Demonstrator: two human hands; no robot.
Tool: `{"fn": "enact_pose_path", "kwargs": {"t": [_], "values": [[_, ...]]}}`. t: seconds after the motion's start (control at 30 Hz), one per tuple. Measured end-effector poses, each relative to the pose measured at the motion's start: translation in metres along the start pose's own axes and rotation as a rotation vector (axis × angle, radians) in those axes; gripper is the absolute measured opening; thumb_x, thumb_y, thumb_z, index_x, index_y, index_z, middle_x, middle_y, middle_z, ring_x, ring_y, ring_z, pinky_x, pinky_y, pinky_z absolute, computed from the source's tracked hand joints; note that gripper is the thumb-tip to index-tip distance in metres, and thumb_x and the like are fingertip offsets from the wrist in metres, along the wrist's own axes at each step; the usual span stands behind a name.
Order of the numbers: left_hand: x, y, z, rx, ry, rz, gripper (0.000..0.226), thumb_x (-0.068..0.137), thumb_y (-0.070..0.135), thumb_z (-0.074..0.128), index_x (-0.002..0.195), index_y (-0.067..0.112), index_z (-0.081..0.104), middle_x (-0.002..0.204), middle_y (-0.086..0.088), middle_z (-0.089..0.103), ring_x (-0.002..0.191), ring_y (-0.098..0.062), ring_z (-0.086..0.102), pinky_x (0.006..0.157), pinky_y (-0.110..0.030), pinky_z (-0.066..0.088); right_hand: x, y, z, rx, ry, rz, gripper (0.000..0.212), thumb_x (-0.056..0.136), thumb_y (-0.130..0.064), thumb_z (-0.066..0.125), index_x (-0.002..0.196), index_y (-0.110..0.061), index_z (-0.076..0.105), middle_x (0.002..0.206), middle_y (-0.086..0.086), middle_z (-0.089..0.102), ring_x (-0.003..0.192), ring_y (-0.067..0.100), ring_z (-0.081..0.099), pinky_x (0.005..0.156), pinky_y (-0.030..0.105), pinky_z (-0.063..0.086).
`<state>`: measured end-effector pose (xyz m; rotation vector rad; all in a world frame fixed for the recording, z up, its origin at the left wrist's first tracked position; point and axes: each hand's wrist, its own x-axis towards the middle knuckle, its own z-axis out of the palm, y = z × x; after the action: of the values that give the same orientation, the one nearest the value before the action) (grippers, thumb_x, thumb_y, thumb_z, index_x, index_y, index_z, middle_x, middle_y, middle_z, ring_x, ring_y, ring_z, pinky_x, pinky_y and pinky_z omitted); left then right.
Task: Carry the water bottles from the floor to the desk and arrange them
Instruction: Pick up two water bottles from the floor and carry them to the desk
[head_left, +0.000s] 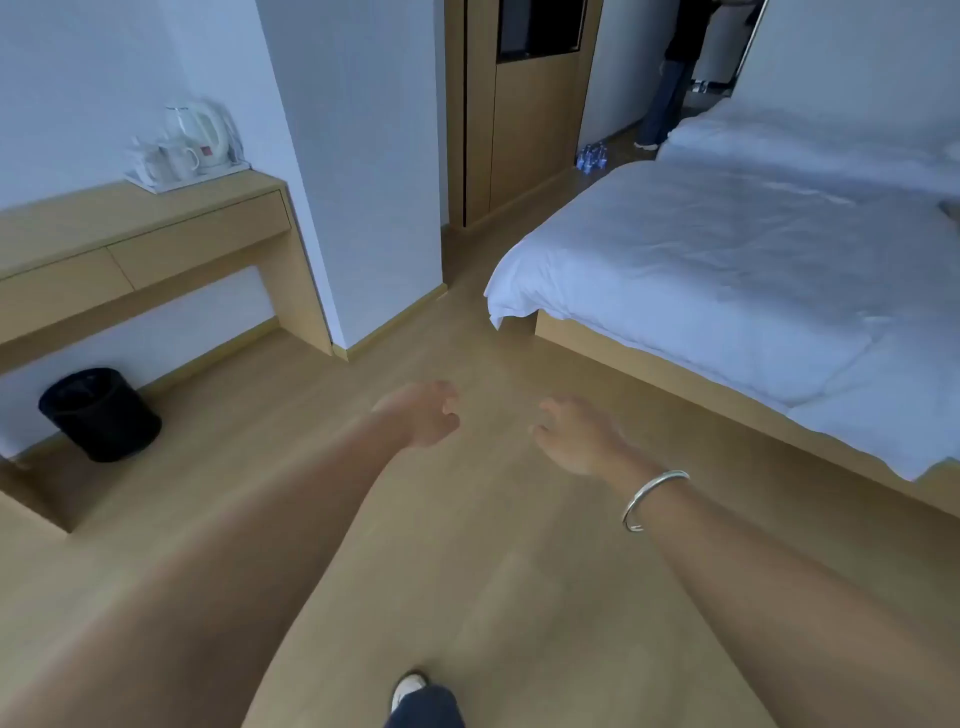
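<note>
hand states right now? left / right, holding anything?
Left hand: open, fingers loosely curled, holding nothing.
Right hand: open, fingers loosely curled, holding nothing.

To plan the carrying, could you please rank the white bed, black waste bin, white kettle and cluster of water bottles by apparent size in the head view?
1. White bed
2. Black waste bin
3. White kettle
4. Cluster of water bottles, which stands far off, so its small look is unsure.
</note>
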<state>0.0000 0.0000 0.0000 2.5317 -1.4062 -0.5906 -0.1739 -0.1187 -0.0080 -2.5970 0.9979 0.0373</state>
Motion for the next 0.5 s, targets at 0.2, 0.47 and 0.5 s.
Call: {"fn": "enact_pose_path", "kwargs": {"t": [0.2,0.47,0.5], "values": [[0.08,-0.021,-0.026,0.001,-0.018,-0.006,0.042,0.093,0.028,0.045,0.134,0.022,0.044,0.128,0.002,0.056,0.117,-0.021,0.052,0.095,-0.035,0.044,0.088,-0.001,0.002,-0.003,-0.019,0.004,0.04,0.092,-0.031,0.045,0.123,-0.007,0.051,0.13,0.01,0.052,0.12,0.028,0.047,0.094,0.037,0.042],[0.212,-0.069,-0.084,-0.049,0.002,0.01,0.038,0.092,0.027,0.046,0.13,0.02,0.049,0.125,0.002,0.056,0.114,-0.02,0.053,0.095,-0.034,0.045,0.231,-0.021,-0.018,0.054,0.006,0.066,0.038,0.092,-0.031,0.046,0.121,-0.007,0.052,0.123,0.008,0.054,0.114,0.025,0.05,0.089,0.036,0.043],[0.228,-0.077,-0.09,-0.04,0.001,0.008,0.038,0.092,0.027,0.045,0.129,0.02,0.049,0.125,0.002,0.056,0.114,-0.021,0.053,0.095,-0.034,0.045,0.249,-0.023,-0.02,0.055,0.016,0.072,0.038,0.092,-0.03,0.046,0.121,-0.007,0.052,0.122,0.008,0.054,0.113,0.025,0.051,0.088,0.036,0.043]]}}
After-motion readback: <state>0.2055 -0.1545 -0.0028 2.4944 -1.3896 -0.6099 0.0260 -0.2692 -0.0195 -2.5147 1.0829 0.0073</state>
